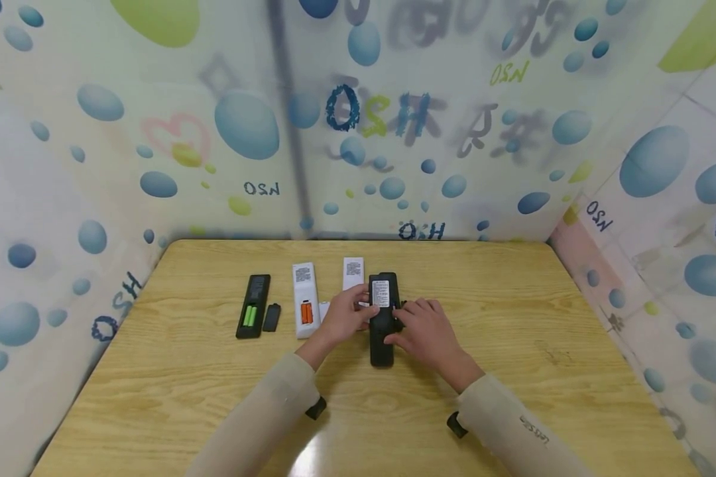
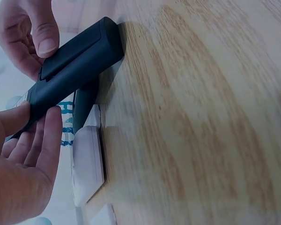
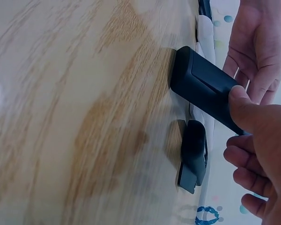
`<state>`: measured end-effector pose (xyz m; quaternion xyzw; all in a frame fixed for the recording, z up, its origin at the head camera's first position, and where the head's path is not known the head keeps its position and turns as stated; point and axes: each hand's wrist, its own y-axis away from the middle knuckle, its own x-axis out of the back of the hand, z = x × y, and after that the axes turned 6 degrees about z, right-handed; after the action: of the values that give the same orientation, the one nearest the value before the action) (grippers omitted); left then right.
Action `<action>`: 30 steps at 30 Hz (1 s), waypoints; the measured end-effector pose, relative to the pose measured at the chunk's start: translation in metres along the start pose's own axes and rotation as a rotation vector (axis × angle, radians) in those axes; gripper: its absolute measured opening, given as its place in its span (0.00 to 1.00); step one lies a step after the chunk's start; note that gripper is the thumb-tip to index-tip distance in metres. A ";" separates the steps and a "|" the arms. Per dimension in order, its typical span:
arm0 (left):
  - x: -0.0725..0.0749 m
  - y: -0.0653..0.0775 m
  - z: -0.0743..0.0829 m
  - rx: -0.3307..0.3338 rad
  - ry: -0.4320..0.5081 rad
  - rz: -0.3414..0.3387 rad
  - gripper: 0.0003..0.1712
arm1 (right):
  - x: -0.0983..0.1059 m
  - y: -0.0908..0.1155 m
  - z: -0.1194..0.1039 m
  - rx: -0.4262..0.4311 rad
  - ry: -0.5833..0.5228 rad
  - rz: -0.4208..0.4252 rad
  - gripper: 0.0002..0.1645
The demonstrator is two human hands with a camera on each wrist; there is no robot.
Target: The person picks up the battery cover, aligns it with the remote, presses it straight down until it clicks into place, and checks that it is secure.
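Observation:
A black remote control (image 1: 382, 348) is held back side up, with a white printed label on its upper part. My left hand (image 1: 341, 319) grips its left edge, thumb on the back and fingers underneath, as the left wrist view shows. On the other side, my right hand (image 1: 429, 336) holds it by the battery cover (image 3: 213, 77), the thumb pressed on the cover and the fingers curled beside it. The cover sits on the remote. Behind it on the table lies another black object (image 3: 194, 145) with a flat piece at its end, mostly hidden in the head view.
Left of the hands lie a black remote (image 1: 258, 289) with green batteries showing, a loose black cover (image 1: 271, 318) and a white remote (image 1: 302, 285) with orange batteries. Another white remote (image 1: 353, 268) is partly behind my left hand. The wooden table (image 1: 155, 371) meets patterned walls.

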<state>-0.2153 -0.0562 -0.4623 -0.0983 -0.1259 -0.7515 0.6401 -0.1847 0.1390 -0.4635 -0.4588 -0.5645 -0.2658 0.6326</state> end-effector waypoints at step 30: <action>-0.003 0.005 -0.002 -0.054 -0.083 0.041 0.26 | 0.006 -0.002 -0.012 -0.152 -0.128 -0.073 0.28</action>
<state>-0.2097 -0.0543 -0.4648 -0.1493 -0.1303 -0.7366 0.6467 -0.1795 0.1281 -0.4565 -0.5005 -0.5985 -0.3010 0.5484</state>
